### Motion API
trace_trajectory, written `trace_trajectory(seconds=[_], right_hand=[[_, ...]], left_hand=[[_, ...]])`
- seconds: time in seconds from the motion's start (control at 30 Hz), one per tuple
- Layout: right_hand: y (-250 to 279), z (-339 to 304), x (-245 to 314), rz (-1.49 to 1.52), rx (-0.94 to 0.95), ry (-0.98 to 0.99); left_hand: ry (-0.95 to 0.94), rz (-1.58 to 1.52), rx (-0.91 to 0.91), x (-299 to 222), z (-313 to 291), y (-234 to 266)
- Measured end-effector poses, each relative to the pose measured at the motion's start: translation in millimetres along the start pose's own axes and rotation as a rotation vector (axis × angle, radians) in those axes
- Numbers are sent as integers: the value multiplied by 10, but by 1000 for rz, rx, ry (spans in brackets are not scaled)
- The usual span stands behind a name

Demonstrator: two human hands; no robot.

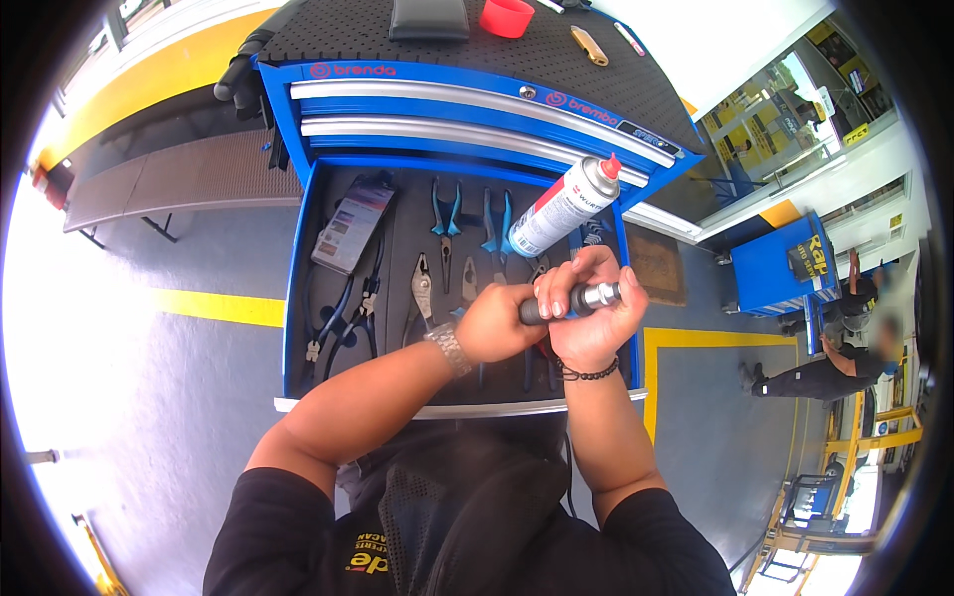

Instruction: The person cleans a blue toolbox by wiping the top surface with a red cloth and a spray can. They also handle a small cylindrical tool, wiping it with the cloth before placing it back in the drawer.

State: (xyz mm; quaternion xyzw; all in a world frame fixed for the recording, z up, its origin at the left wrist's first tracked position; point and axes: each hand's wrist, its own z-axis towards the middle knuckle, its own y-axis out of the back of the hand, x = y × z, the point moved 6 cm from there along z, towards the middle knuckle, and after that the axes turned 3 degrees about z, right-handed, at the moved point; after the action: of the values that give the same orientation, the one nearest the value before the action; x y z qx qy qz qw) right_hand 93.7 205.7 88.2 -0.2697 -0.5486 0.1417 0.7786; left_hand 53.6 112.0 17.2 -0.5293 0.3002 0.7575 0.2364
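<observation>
My left hand (492, 323) is closed round the dark end of a short cylindrical tool (599, 295) with a ringed chrome end; its exact kind does not show. Palm up, my right hand (591, 333) curls its fingers over the same tool. Both hands are above an open blue drawer (295, 298). Just beyond them a white and red spray can (561, 209) with a red nozzle leans to the right. In the drawer lie blue-handled pliers (446, 223), metal locking pliers (422, 288), dark-handled pliers (328, 323) and a packaged item (353, 223).
The drawer belongs to a blue tool cabinet (447, 109). On its black top (556, 60) are a red ring (506, 17), a dark case (428, 20) and a tan folding knife (589, 46). A bench (189, 169) stands left. Another person (845, 368) is at a blue cabinet (780, 268) to the right.
</observation>
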Motion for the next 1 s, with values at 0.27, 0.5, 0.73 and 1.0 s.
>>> trace_trajectory(seconds=[0.27, 0.5, 0.73, 1.0], right_hand=[[84, 105, 56, -245, -86, 158], [227, 22, -18, -293, -57, 86], [252, 4, -109, -294, -116, -197], [388, -52, -369, -147, -121, -454]], left_hand=[[184, -470, 308, 203, 5, -212], [330, -761, 627, -114, -148, -318], [320, -643, 635, -114, -189, -375], [288, 113, 976, 86, -38, -50]])
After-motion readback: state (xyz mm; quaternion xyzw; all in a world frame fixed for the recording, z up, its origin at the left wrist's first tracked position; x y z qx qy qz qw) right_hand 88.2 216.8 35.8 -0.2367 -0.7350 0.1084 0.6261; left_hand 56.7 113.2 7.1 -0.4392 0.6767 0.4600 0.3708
